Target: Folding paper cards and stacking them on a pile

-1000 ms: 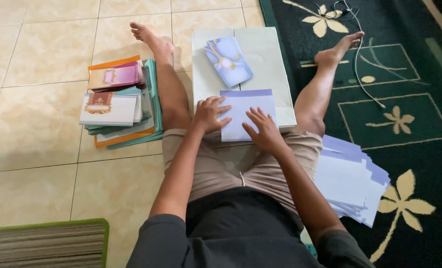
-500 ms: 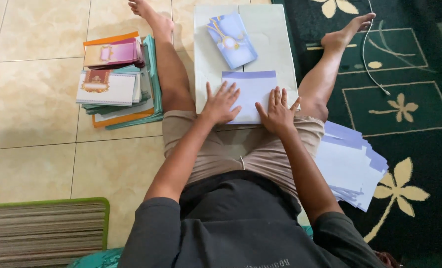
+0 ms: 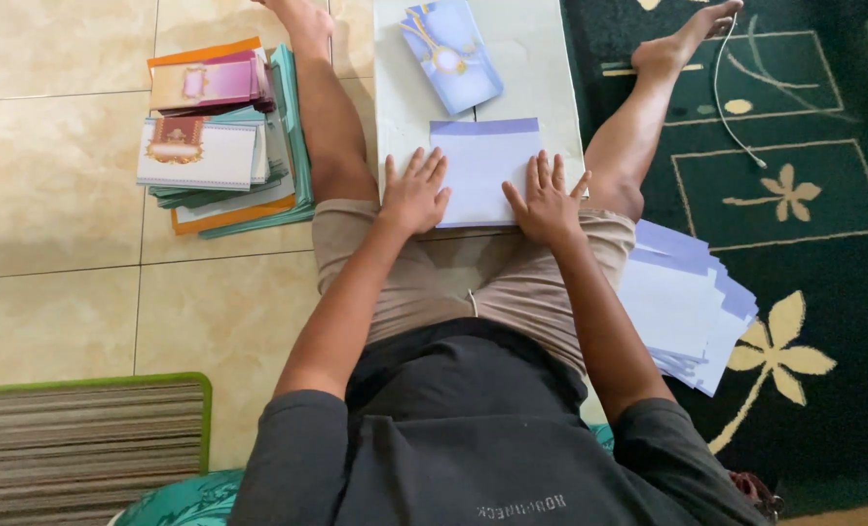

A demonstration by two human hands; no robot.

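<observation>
Pressing flat, left hand (image 3: 414, 192), right hand (image 3: 548, 200), fingers spread, on pale folded sheet (image 3: 482, 166)

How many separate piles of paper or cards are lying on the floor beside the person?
2. A mixed colourful stack of cards lies on the tiles by the person's left leg; a pile of pale blue sheets lies by the right thigh, partly hidden under it.

Legs (image 3: 332, 127) flanking board (image 3: 541, 68) — middle free
</observation>
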